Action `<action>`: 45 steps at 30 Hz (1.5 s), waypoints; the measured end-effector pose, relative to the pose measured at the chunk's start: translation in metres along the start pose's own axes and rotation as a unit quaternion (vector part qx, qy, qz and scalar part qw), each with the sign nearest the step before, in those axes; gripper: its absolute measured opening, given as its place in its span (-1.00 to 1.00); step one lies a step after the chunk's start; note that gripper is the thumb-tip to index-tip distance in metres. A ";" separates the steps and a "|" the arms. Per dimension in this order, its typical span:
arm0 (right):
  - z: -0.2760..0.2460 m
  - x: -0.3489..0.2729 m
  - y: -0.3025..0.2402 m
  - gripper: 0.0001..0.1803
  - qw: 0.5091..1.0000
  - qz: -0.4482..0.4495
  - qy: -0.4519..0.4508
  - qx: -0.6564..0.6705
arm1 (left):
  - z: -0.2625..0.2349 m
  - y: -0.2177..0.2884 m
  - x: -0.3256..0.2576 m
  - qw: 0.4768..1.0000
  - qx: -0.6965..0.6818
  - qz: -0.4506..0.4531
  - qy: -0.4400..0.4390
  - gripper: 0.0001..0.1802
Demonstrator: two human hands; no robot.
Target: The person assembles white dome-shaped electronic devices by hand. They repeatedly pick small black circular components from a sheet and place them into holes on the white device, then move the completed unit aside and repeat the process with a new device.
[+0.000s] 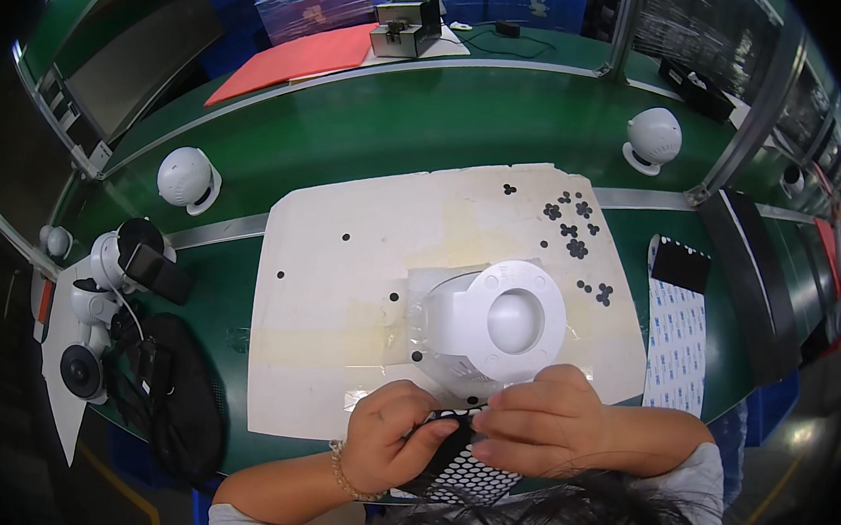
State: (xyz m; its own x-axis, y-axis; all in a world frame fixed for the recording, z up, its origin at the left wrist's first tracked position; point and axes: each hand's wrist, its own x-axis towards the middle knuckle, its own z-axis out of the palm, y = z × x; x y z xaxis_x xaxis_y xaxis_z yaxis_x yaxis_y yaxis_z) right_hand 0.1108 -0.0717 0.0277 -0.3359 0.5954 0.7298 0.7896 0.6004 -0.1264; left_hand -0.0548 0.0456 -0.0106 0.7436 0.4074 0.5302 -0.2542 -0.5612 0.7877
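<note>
My left hand is closed around the edge of a black sheet with rows of round white spots, near the front edge of the table. The fingers of my right hand pinch together at the same sheet's upper edge; whether they hold a single dot is hidden. Just beyond my hands lies a white plastic housing with a round ring base, on clear film. A small black round pad rests on the board between the housing and my hands.
A large white board carries scattered black pads and clusters of them at the right. White round cameras stand at the back. A black bag lies left; a printed white backing strip lies right.
</note>
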 end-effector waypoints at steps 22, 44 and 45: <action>-0.012 0.015 0.004 -0.74 0.931 0.131 -0.118 0.319 | 0.001 -0.006 0.002 0.989 0.124 0.067 -0.035 -0.76; -0.027 -0.005 0.056 -0.26 0.891 0.333 0.098 0.292 | 0.010 -0.012 0.001 0.973 0.208 0.092 0.035 -0.72; -0.027 -0.005 0.056 -0.26 0.892 0.332 0.100 0.289 | 0.010 -0.012 0.001 0.974 0.205 0.089 0.036 -0.72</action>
State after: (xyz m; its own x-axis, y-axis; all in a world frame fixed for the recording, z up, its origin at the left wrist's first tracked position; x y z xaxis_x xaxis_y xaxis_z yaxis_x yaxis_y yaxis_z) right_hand 0.1706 -0.0551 0.0349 0.2513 0.8499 0.4632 0.3650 0.3601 -0.8586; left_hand -0.0443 0.0453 -0.0228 0.6615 0.3175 0.6794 -0.0967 -0.8623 0.4971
